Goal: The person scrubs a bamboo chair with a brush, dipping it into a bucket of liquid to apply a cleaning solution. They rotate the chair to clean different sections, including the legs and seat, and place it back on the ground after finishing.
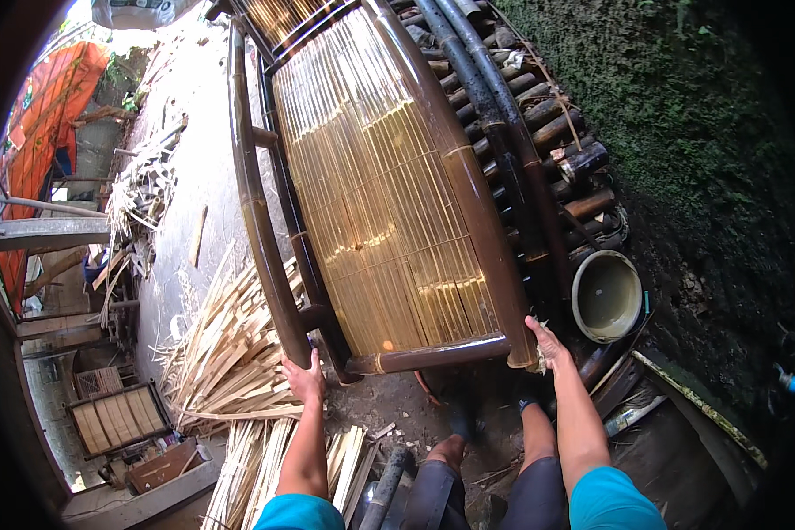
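A long bamboo bench [389, 221] stretches away in front of me, its slatted top glossy and wet-looking, framed by thick dark brown poles. At its near left corner my left hand [305, 382] closes around the end of the outer side pole [263, 231]. My right hand [549, 346] grips the near right corner, thumb against the thick side rail [486, 238]. A pale fibrous tuft [541, 359] shows by the right palm; whether the hand holds it too, I cannot tell. The near crossbar [428, 353] lies between both hands.
Split bamboo strips [230, 336] are heaped at left. A round basin [607, 296] holding liquid stands right of the bench, beside stacked dark bamboo poles [548, 115] and a mossy wall [680, 132]. An orange tarp [49, 132] hangs at far left.
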`<state>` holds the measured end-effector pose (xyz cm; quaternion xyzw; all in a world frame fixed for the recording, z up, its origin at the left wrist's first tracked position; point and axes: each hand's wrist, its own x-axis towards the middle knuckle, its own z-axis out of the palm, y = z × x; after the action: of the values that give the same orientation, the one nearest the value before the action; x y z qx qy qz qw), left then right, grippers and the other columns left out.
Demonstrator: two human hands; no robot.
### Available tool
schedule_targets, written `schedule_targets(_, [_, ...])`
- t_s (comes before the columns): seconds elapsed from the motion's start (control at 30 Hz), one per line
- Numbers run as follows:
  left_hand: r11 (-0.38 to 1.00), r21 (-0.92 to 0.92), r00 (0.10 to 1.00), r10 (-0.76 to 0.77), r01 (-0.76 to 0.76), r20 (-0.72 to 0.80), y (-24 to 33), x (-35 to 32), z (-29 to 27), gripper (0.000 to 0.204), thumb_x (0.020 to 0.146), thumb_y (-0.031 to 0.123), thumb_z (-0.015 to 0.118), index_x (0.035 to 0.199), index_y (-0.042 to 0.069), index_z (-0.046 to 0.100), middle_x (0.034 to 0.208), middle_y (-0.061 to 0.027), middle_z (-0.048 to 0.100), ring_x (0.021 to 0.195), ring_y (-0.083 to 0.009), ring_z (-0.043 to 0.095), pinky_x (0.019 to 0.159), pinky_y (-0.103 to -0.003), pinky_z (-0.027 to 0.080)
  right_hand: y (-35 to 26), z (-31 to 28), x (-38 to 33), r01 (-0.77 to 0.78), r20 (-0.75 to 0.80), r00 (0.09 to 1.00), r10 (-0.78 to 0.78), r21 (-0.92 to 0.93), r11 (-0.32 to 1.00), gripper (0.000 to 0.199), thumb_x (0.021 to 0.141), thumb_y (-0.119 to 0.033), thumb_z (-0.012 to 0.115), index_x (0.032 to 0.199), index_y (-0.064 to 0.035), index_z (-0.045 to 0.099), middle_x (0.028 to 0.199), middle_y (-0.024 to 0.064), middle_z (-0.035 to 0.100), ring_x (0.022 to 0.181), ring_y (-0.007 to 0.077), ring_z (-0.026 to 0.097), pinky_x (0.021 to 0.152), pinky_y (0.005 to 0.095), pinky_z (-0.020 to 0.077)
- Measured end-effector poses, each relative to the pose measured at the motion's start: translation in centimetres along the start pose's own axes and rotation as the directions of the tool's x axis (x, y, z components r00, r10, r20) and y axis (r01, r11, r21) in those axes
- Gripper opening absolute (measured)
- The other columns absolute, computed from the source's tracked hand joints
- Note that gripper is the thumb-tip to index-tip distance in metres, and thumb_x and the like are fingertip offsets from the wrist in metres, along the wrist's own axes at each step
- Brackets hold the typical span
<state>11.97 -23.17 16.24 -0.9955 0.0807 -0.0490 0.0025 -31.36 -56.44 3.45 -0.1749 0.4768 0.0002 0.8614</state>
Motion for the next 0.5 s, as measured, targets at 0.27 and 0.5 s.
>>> schedule_targets(0.27, [0.990, -0.098, 0.965, -0.076, 0.104, 0.251, -4.2, 6.4, 3.5, 0.095, 0.084, 0.061, 0.069, 0.150, 0.005, 0.029, 0.138, -0.0315, 0.049, 0.124, -0.0475, 0.053, 0.102, -0.052, 0.045, 0.4, 9.2, -5.1, 0.152, 0.123, 0.984, -0.126, -0.232, 0.961, 0.100, 0.073, -0.059, 0.084, 0.143, 0.0018, 0.048, 0.137, 0.0117, 0.057, 0.123, 0.0207, 0.054, 0.107, 0.0357, 0.0425])
schedule_targets(0.5, [0.587, -0.809, 0.758, 0.518, 0.021, 0.396, 0.5, 8.9, -2.1, 0.082, 0.099, 0.045, 0.058, 0.158, 0.004, 0.019, 0.160, -0.0214, 0.030, 0.144, -0.0304, 0.036, 0.117, -0.038, 0.030, 6.3, 32.6, -11.3, 0.446, 0.117, 0.888, -0.445, -0.453, 0.772, 0.081, 0.070, -0.041, 0.087, 0.132, 0.0003, 0.057, 0.119, 0.0156, 0.068, 0.114, 0.0250, 0.063, 0.101, 0.0366, 0.0489])
